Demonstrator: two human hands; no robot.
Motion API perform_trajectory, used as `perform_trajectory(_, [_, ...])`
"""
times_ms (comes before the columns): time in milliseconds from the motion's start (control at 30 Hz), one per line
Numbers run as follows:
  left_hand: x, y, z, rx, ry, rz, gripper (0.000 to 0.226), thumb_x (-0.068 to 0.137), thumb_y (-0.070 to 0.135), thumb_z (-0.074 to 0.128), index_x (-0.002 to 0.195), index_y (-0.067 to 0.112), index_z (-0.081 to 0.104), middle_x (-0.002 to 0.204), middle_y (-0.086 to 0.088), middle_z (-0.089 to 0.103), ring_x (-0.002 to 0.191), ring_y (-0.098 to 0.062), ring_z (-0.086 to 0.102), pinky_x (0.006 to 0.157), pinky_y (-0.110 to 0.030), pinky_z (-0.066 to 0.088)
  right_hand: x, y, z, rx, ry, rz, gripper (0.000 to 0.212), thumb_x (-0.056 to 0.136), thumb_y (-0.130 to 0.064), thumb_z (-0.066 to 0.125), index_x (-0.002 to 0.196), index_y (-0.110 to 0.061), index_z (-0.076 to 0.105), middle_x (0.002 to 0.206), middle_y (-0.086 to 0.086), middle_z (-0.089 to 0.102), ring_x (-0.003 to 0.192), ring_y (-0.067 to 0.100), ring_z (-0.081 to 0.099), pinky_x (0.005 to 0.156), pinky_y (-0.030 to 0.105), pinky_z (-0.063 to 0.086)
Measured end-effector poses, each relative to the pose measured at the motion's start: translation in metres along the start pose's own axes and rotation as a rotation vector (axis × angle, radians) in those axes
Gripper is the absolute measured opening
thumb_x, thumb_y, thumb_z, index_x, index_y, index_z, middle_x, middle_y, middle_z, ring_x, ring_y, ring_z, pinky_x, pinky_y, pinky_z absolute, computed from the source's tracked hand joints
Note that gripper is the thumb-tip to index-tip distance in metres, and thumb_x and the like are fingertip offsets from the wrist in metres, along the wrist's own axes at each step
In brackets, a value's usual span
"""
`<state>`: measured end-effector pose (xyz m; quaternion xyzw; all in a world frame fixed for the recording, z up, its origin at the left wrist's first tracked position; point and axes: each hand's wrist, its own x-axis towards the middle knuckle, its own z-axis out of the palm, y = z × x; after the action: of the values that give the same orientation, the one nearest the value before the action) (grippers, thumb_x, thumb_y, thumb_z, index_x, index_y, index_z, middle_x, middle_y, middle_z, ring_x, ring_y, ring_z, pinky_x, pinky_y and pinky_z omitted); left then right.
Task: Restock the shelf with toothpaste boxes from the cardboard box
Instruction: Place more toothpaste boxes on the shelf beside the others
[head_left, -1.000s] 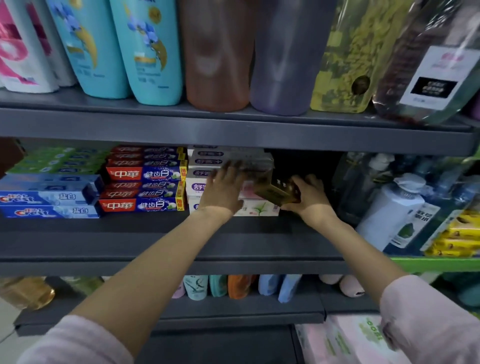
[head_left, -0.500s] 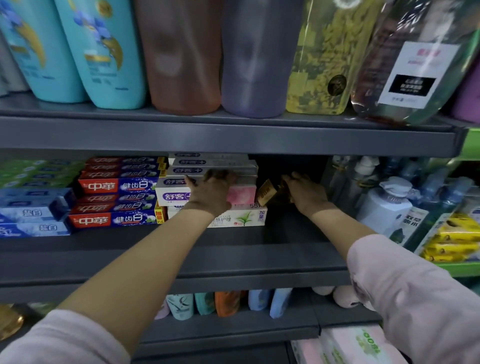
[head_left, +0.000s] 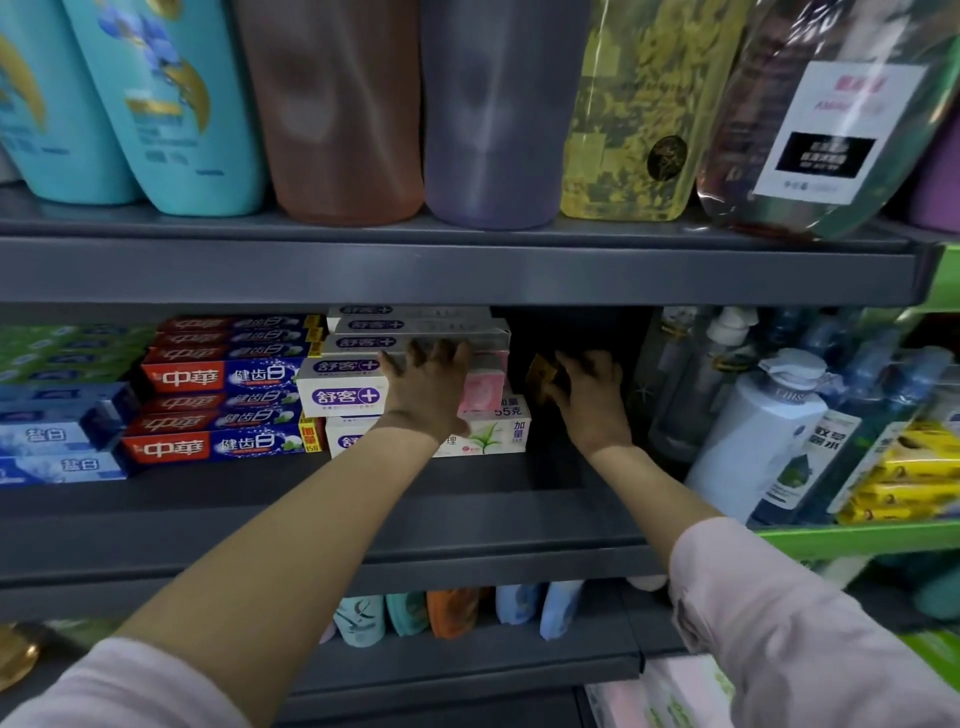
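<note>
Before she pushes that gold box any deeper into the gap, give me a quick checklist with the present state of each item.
1. Right hand has hold of the gold box: ok, fingers curl round it.
2. Gap beside the white toothpaste stack open for the box: ok at the front, the back is too dark to judge.
3. Left hand steadying the stack: ok, fingers spread flat against its front.
4. Box level: not ok, it looks tilted.
5. White pump bottle clear of the right wrist: ok, apart from it.
6. Cardboard supply box within reach: cannot tell, not in view.
</note>
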<state>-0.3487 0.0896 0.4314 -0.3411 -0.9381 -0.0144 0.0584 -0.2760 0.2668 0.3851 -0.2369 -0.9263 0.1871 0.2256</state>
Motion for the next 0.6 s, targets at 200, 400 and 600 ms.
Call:
perform_trajectory(200, [0.004, -0.002, 0.006, 0.040, 0.042, 0.014, 0.091, 0.070, 0.041, 0.077, 0.141, 0.018, 0.023, 0.145, -0.008, 0.035, 0.138, -0.040, 0.025, 0.111, -0.061, 0.019, 0.020, 0.001, 0.010, 0.094, -0.186, -0.034, 0.041, 0.096, 0.001, 0.038, 0.135, -0.004, 0.051, 0.146, 0.015, 0.036, 0.135, 0.029, 0.035, 0.109, 0.020, 0.021])
perform_trajectory(400, [0.005, -0.003, 0.007, 0.033, 0.059, 0.013, 0.090, 0.069, 0.040, 0.078, 0.139, 0.020, 0.027, 0.144, -0.005, 0.035, 0.136, -0.039, 0.028, 0.111, -0.058, 0.022, 0.016, -0.009, 0.016, 0.137, -0.161, -0.017, 0.047, 0.093, 0.003, 0.040, 0.138, -0.009, 0.046, 0.157, 0.011, 0.013, 0.146, 0.026, 0.011, 0.115, 0.025, 0.011])
perform_trajectory(600, [0.004, -0.003, 0.008, 0.027, 0.061, 0.007, 0.090, 0.069, 0.039, 0.079, 0.140, 0.021, 0.026, 0.145, -0.002, 0.034, 0.137, -0.038, 0.027, 0.109, -0.056, 0.025, 0.014, -0.006, 0.019, 0.158, -0.270, 0.039, 0.066, 0.091, 0.010, 0.036, 0.150, -0.015, 0.022, 0.159, 0.007, 0.014, 0.146, 0.024, 0.015, 0.115, 0.026, 0.016])
